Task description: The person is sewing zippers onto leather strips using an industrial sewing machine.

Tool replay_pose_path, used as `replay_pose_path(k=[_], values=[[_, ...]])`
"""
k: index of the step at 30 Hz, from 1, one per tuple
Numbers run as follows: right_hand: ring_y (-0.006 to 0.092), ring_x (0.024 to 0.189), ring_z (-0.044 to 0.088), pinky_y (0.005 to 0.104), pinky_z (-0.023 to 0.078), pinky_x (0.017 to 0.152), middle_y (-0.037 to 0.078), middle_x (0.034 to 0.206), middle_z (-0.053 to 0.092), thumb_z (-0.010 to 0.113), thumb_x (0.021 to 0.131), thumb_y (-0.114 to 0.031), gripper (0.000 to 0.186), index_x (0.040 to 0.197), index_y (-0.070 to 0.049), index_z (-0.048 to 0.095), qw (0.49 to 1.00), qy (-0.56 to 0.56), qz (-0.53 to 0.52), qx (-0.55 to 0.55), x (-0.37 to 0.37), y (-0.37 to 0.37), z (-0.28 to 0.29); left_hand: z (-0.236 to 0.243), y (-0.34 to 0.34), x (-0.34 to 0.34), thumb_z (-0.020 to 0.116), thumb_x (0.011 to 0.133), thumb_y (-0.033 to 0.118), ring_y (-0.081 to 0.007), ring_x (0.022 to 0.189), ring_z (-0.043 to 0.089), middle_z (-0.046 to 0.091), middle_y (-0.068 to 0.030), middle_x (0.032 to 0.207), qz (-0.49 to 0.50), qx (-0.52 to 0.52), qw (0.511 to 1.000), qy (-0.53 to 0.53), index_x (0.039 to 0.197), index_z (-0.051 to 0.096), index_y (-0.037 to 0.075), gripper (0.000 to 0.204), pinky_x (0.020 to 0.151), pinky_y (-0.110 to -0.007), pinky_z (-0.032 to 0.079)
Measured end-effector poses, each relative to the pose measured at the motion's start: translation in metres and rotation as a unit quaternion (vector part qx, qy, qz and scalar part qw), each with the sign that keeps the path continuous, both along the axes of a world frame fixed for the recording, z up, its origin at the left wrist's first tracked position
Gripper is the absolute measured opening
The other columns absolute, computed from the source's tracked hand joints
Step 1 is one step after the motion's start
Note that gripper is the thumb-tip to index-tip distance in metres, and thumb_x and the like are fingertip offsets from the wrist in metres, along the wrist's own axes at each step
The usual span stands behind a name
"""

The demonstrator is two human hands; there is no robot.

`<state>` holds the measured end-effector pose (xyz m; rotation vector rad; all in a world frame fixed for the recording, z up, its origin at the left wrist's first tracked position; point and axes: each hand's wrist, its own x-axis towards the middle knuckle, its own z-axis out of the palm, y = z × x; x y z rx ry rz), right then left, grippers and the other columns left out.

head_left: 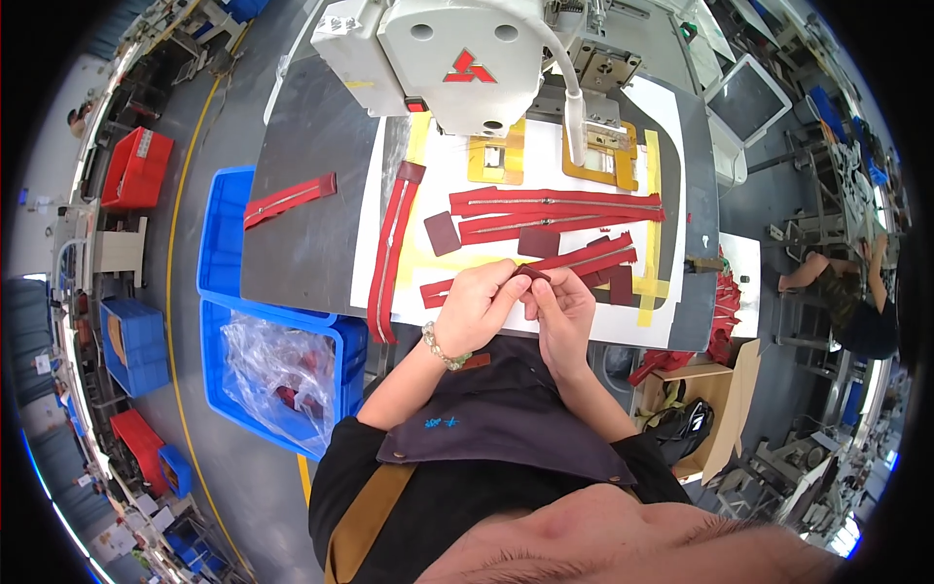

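At the near edge of the white work sheet (623,326), my left hand (477,307) and my right hand (566,316) meet with fingers pinched around a small dark red patch (530,273). Just beyond my hands lies a red zipper (598,255), partly hidden by my fingers. Two more zippers, a long red one (574,202) and another below it (496,231), lie farther back. A red zipper with a dark end tab (394,243) runs lengthwise left of my hands. Loose dark red rectangular patches (442,234) lie among them.
A white sewing machine head (462,58) overhangs the back, with yellow clamp frames (603,161) beneath. Another zipper (292,200) lies on the dark table at left. Blue bins (209,341) stand left; a cardboard box (735,409) stands right. Another person (861,307) sits far right.
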<state>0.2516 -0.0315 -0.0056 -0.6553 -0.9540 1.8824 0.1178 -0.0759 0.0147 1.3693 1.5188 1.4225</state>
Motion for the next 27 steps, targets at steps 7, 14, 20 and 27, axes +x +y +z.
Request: replay_pose_path(k=[7, 14, 20, 27], values=[[0.0074, 0.062, 0.055, 0.0206, 0.043, 0.058, 0.007, 0.080, 0.065, 0.060, 0.094, -0.005, 0.008, 0.096, 0.003, 0.060, 1.000, 0.004, -0.003, -0.005, -0.001, -0.001, 0.000, 0.002, -0.001, -0.002, 0.059, 0.093, 0.013, -0.0129, 0.050, 0.045, 0.052, -0.0078, 0.059, -0.002, -0.030, 0.999, 0.036, 0.074, 0.054, -0.001, 0.024, 0.048, -0.027, 0.036], [0.0074, 0.061, 0.054, 0.0204, 0.043, 0.056, 0.007, 0.079, 0.065, 0.059, 0.094, -0.004, 0.007, 0.095, 0.003, 0.060, 1.000, 0.001, -0.017, 0.000, -0.003, -0.003, -0.001, 0.004, 0.000, -0.001, 0.062, 0.090, 0.010, -0.0065, 0.050, 0.030, 0.038, -0.0016, 0.053, 0.006, -0.035, 0.999, -0.001, 0.068, 0.052, 0.001, 0.027, 0.045, -0.026, 0.027], [0.0065, 0.058, 0.052, 0.0194, 0.041, 0.054, 0.006, 0.077, 0.063, 0.057, 0.096, -0.006, 0.008, 0.093, 0.001, 0.058, 0.999, -0.030, -0.018, 0.024, 0.000, -0.002, -0.006, -0.007, 0.004, 0.002, 0.061, 0.091, 0.010, -0.0057, 0.051, 0.030, 0.040, 0.0001, 0.054, 0.008, -0.017, 1.000, -0.023, 0.067, 0.052, 0.001, 0.027, 0.045, -0.025, 0.027], [0.0064, 0.056, 0.053, 0.0189, 0.040, 0.052, 0.006, 0.075, 0.064, 0.059, 0.096, -0.008, 0.010, 0.090, 0.000, 0.058, 0.998, -0.055, -0.031, 0.021, 0.000, -0.004, -0.004, -0.004, 0.005, 0.002, 0.061, 0.091, 0.012, -0.0060, 0.052, 0.030, 0.040, -0.0003, 0.054, 0.000, -0.014, 0.999, -0.042, 0.067, 0.051, 0.001, 0.029, 0.045, -0.026, 0.026]])
